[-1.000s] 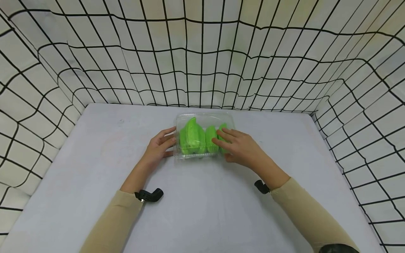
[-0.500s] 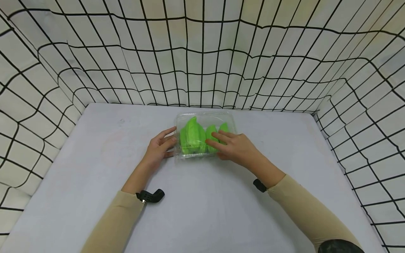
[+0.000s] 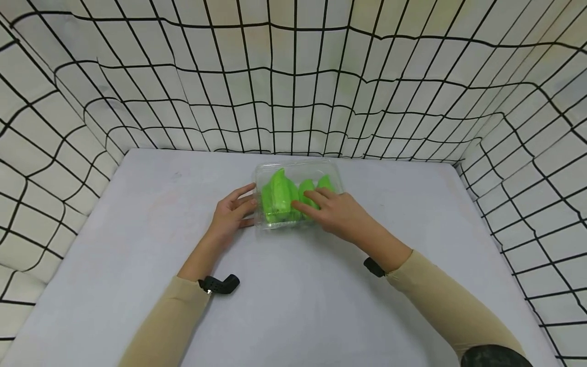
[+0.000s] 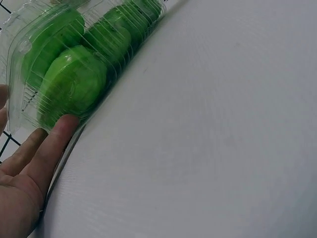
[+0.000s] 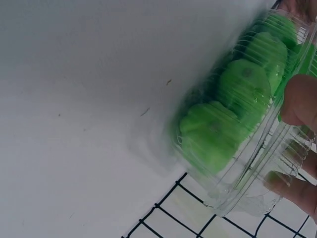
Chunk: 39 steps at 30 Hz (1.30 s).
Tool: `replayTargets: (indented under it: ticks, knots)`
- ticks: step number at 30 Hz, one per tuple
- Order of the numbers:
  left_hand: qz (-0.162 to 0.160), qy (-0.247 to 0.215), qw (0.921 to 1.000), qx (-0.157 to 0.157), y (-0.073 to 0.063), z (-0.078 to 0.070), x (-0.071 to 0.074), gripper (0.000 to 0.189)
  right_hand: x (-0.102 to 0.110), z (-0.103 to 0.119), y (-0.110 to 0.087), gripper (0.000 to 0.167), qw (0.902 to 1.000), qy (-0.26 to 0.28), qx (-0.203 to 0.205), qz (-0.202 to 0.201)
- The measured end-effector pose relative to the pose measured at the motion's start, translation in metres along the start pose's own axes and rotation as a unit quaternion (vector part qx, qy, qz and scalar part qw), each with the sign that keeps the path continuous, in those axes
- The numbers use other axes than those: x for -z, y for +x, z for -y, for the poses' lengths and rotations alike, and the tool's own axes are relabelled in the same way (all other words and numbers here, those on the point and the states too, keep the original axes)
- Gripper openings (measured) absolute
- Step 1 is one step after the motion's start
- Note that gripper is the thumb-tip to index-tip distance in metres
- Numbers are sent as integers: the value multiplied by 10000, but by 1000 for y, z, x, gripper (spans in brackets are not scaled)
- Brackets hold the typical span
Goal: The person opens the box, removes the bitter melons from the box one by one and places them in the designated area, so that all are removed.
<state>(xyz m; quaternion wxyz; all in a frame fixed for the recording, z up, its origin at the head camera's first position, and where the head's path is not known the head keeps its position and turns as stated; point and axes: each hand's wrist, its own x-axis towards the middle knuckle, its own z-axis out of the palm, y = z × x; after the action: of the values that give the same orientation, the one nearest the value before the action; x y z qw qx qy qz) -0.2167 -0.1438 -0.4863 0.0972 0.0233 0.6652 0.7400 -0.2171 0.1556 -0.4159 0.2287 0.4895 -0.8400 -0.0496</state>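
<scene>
A clear plastic clamshell box (image 3: 298, 168) lies on the table, its lid over several bright green, ridged, fruit-like pieces (image 3: 278, 196). Their rounded, lobed ends (image 5: 210, 134) show through the wall in the right wrist view. My left hand (image 3: 229, 214) stands at the box's left end, its extended fingers (image 4: 62, 131) against the wall low down. My right hand (image 3: 341, 214) lies over the front right part of the box, with loosely bent fingers and thumb on the lid and near its rim. It partly hides the pieces on the right.
A white cloth-like surface covers the table (image 3: 293, 300). Black wire grid panels (image 3: 293, 92) backed in white rise along the back and both sides. The box sits close to the back edge. Tiny specks (image 5: 144, 112) lie on the table in the right wrist view.
My right hand has slid left across the lid, from the box's right end toward its middle. The left hand holds its place at the left end.
</scene>
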Motion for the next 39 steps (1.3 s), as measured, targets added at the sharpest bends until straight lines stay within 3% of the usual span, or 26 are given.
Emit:
replayTargets:
  ticks: [6, 11, 16, 23, 28, 33, 39]
  knots:
    - [-57, -1, 10000, 63, 1, 1, -1, 54, 1, -1, 4, 61, 9995, 64, -102, 290]
    - [-54, -4, 10000, 45, 3, 0, -1, 54, 3, -3, 4, 72, 9941, 434, -319, 945]
    - [-37, -12, 10000, 56, 1, -6, -3, 53, 3, -3, 2, 78, 9865, 363, -514, 1509]
    - [-74, -14, 9999, 115, 2, -4, -1, 54, -1, -4, -1, 86, 9909, 33, -271, 1321]
    - [-148, 15, 9999, 43, 3, 0, -1, 51, 3, -5, 5, 79, 9935, 154, -176, 1111]
    - [-151, 23, 9999, -8, 2, 0, -3, 50, 10, -4, 14, 76, 9895, 314, -343, 1372]
    - [-197, -27, 9998, -35, 3, 0, -4, 50, 6, 1, 10, 95, 9809, 345, -648, 1802]
